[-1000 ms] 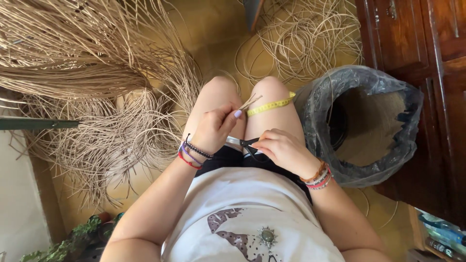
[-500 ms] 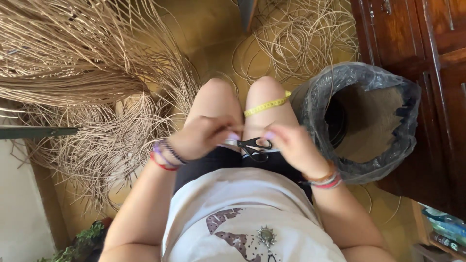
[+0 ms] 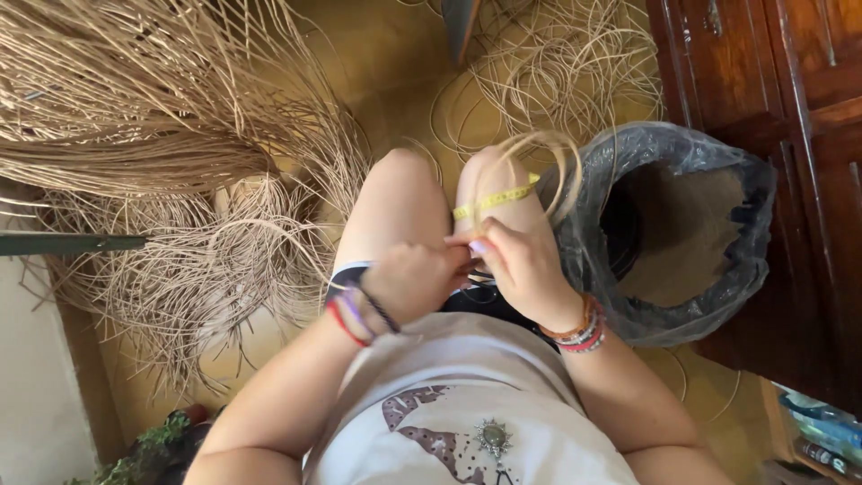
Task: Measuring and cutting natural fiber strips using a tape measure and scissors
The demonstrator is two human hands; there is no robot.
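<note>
Grip: right hand (image 3: 521, 260) sits just right of frame centre, fingers curled round the near ends of a few pale cane strands (image 3: 539, 157). The strands rise from the fist, arc over the right knee and blur toward the upper middle of the frame. Left hand (image 3: 417, 283), just left of centre, is clenched and pressed against the right hand; what it encloses, I cannot tell. Something dark shows between the two hands, too hidden to identify.

Yellow measuring tape (image 3: 494, 199) lies across the right thigh, just above the hands, touching the strands' lower run.

Outward: black plastic bag (image 3: 709, 180), mouth open, stands right of centre, beside the right knee. Large loose pile of cane (image 3: 153, 144) fills the upper left and spreads down the left side. Looser coils of cane (image 3: 557, 63) lie on the floor at top centre. Dark wooden cabinet (image 3: 772, 72) occupies the upper right. Bracelets on both wrists.

Judgement: step in hand looks like gathering a small bundle of strands and holding their ends together at the lap, with the tape laid ready for length. The next move would call for keeping the ends even and pinched firmly in one hand, since the springy strands could fan apart if the hold loosens.
</note>
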